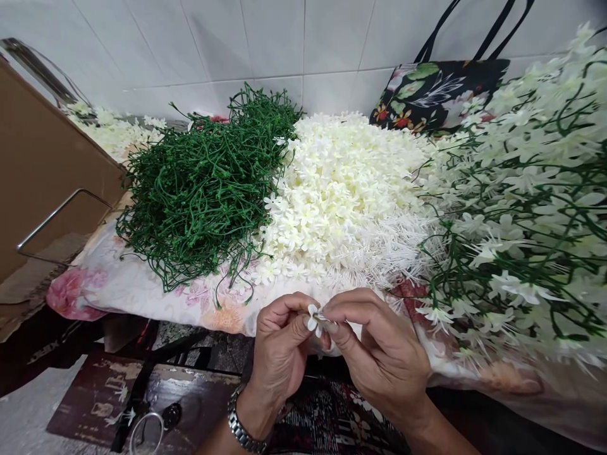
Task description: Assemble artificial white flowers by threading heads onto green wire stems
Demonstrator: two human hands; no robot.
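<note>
Between my two hands, near the front edge of the cloth, is a small white artificial flower point(313, 320). The thumb and fingers of my left hand point(284, 344) pinch it from the left. From the right, the fingertips of my right hand point(374, 344) close at the flower's centre; a thin pale piece seems to be there, partly hidden by the fingers. Just beyond my hands lies a heap of loose white blossoms point(341, 183), with a pile of thin white stamens point(389, 243) at its front right. A tangle of green plastic stems point(203, 183) sits to the left.
Finished-looking white flower sprays with green stems point(526, 221) fill the right side. A black floral bag point(441, 95) leans on the tiled wall point(275, 44). At left stands a cardboard box point(42, 170). A brown wooden bench point(190, 398) is below the floral cloth point(156, 300).
</note>
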